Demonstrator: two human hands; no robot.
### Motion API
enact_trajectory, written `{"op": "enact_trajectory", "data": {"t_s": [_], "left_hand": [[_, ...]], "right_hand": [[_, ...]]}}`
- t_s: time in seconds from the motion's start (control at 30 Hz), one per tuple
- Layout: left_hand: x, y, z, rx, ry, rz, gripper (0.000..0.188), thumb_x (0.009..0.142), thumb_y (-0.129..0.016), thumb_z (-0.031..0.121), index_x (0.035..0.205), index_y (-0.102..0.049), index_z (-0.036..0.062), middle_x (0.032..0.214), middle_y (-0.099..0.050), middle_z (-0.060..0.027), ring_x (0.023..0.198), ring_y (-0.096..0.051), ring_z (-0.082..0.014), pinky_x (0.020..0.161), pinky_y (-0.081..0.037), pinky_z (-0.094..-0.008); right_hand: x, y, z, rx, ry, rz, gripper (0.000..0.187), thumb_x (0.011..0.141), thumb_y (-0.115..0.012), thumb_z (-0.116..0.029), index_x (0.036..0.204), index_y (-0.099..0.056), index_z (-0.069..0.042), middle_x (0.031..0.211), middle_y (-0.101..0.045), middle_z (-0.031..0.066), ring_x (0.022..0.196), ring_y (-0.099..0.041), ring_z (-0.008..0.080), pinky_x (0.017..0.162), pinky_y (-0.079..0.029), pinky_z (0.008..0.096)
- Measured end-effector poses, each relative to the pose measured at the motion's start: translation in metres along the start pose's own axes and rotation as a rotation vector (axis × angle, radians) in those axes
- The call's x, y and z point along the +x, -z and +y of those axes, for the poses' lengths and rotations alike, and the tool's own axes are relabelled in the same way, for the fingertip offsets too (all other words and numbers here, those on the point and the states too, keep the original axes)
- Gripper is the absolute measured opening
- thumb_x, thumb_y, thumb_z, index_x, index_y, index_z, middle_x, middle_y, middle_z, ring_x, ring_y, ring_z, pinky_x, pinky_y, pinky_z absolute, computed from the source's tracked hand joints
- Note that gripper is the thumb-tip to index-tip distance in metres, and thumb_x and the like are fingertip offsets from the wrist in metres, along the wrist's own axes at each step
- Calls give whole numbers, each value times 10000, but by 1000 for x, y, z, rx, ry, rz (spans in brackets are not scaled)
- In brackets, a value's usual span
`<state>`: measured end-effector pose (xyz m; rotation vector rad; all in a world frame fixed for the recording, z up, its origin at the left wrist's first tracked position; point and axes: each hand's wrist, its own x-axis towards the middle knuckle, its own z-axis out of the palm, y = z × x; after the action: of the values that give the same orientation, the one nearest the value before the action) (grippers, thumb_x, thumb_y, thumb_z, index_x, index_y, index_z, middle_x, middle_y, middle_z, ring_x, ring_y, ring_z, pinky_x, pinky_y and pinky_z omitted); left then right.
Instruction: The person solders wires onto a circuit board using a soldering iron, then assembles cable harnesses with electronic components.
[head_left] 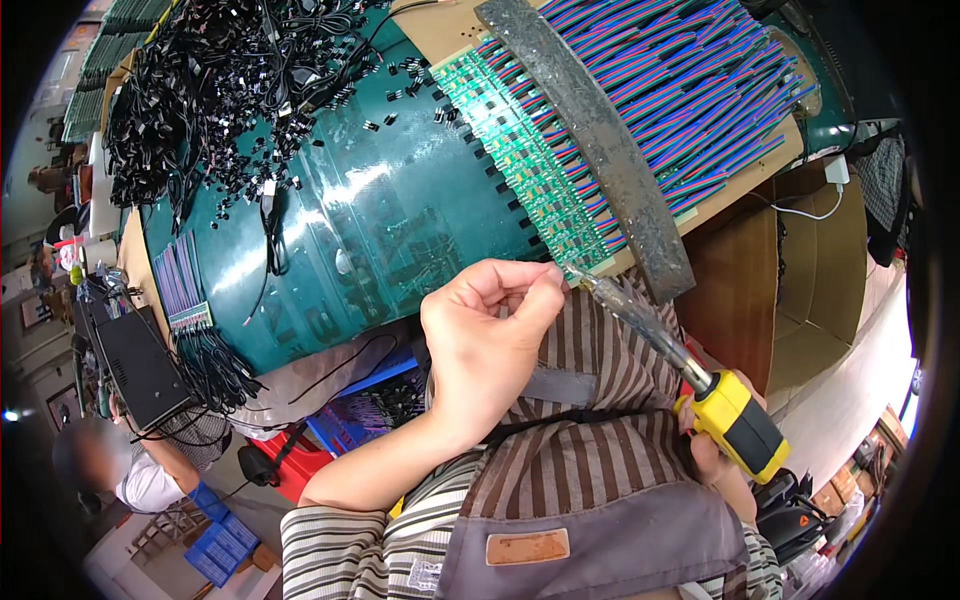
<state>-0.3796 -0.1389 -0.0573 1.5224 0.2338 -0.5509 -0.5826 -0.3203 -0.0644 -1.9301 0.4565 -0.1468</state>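
My left hand (483,325) pinches shut just beside the soldering iron (655,335) tip; my right hand (712,452) grips its yellow handle, shaft slanting up-left toward the circuit boards (515,150).

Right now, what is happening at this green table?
A person is soldering. The right hand holds a yellow soldering iron, its tip at the near end of a row of green circuit boards with coloured wires. The left hand pinches something thin, probably solder wire, at the same spot. A grey bar lies across the wires. Black cables are piled farther along the table.
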Motion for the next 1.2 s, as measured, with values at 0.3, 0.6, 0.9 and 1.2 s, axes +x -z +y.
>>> {"op": "enact_trajectory", "data": {"t_s": [0.3,0.6,0.9,1.2], "left_hand": [[3,2,2,-24,19,-31,132,846,-709,49,877,-682,-77,798,-694,-58,681,-602,-38,648,-500,-185],[5,5,4,-30,13,-71,123,842,-699,30,878,-683,-87,830,-712,-98,722,-638,-62,678,-515,-193],[5,7,5,-29,37,-86,117,841,-687,15,887,-688,-92,837,-714,-105,729,-649,-76,688,-521,-199],[11,11,6,-14,74,-101,139,842,-680,21,914,-694,-96,853,-719,-115,742,-658,-85,706,-526,-205]], "right_hand": [[-3,1,-5,-32,-49,18,319,691,-687,-302,800,-628,-8,750,-619,123,613,-619,258,581,-498,315],[-21,9,23,-9,66,53,341,745,-650,-339,823,-638,-8,765,-633,120,685,-632,277,623,-514,322],[-16,5,20,43,-22,119,293,727,-660,-274,849,-631,-9,828,-636,142,715,-635,289,658,-519,355],[4,-1,3,-21,76,-27,360,736,-665,-350,818,-636,-1,807,-641,129,678,-634,280,614,-510,326]]}}
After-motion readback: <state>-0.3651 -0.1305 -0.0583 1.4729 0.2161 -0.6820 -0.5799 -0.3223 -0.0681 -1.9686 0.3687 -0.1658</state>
